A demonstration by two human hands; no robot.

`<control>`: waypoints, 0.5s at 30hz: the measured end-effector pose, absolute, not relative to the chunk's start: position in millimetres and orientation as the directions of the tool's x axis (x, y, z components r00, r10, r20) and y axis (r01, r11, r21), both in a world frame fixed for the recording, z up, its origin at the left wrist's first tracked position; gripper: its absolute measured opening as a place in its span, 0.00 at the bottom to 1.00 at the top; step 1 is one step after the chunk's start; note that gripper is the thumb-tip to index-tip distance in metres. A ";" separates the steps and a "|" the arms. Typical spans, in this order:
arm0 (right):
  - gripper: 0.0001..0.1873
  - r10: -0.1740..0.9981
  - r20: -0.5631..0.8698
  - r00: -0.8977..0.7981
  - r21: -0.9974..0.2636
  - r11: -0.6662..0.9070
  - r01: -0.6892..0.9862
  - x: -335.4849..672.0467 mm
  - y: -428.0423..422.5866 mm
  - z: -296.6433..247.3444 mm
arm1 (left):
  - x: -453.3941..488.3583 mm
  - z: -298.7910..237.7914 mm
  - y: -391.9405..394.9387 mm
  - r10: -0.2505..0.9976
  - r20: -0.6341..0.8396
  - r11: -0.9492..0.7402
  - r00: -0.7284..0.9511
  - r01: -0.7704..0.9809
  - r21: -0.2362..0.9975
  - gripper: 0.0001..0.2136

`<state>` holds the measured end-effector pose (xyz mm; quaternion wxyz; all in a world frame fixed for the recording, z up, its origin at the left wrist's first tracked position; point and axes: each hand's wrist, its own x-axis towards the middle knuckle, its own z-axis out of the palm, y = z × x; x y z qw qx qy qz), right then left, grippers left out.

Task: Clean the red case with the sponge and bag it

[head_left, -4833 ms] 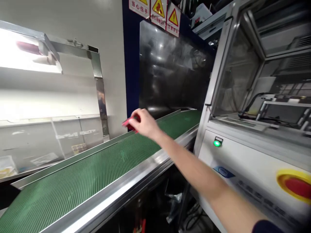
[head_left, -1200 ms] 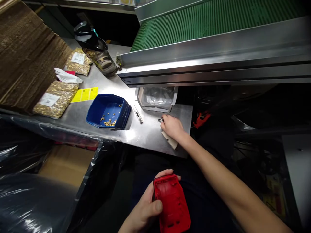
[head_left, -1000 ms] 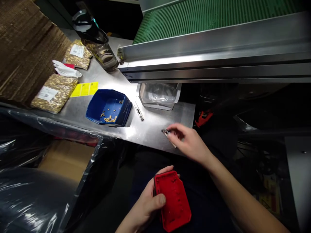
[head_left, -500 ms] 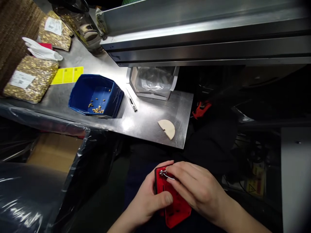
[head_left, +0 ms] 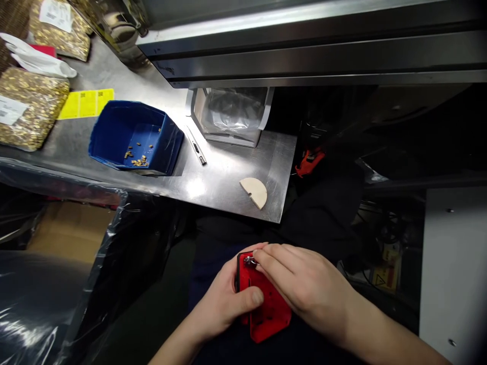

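Observation:
My left hand (head_left: 228, 296) grips a red plastic case (head_left: 268, 317) with a black edge, its thumb pressed over the case's near side. Small dark holes or marks show on the red inner face. At the case's top corner sits a small shiny metal part (head_left: 250, 260), perhaps a clip or latch. My right hand (head_left: 304, 279) is closed at that corner, its fingertips pinching the metal part and partly covering it. Both hands are above my lap, below the table's front corner.
On the metal table (head_left: 224, 187) stand a blue bin (head_left: 171, 144) with several small brass pieces, a snap-off knife (head_left: 196, 147), a pale half-disc (head_left: 254, 191) and a grey bin (head_left: 231, 139) holding plastic bags. Bags of brass parts (head_left: 36, 106) lie left. A metal beam (head_left: 304, 56) crosses above.
The view has shifted, so the table and its contents sit slightly further left and higher. The right fingers have closed in further over the metal part; the left hand keeps its hold.

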<state>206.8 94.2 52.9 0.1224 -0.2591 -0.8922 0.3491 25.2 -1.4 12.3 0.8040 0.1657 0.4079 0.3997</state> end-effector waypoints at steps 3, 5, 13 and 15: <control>0.09 0.767 -0.099 -0.634 -0.916 0.179 0.359 215.3 107.4 43.6 | 24.6 9.5 -2.6 0.740 -0.548 0.669 0.389 -0.509 0.542 0.45; 0.08 0.885 -0.196 -0.423 -0.936 -0.040 0.351 223.6 112.0 37.8 | 23.8 8.1 -3.4 0.714 -0.580 0.695 0.392 -0.498 0.518 0.46; 0.17 0.641 0.085 -0.763 -0.842 0.455 0.288 222.9 91.5 35.7 | 25.0 4.1 -1.5 0.755 -0.501 0.651 0.423 -0.576 0.494 0.42; 0.16 0.605 0.119 -0.787 -0.810 0.517 0.275 218.3 88.9 33.3 | 25.7 3.8 -1.6 0.755 -0.503 0.650 0.421 -0.581 0.489 0.43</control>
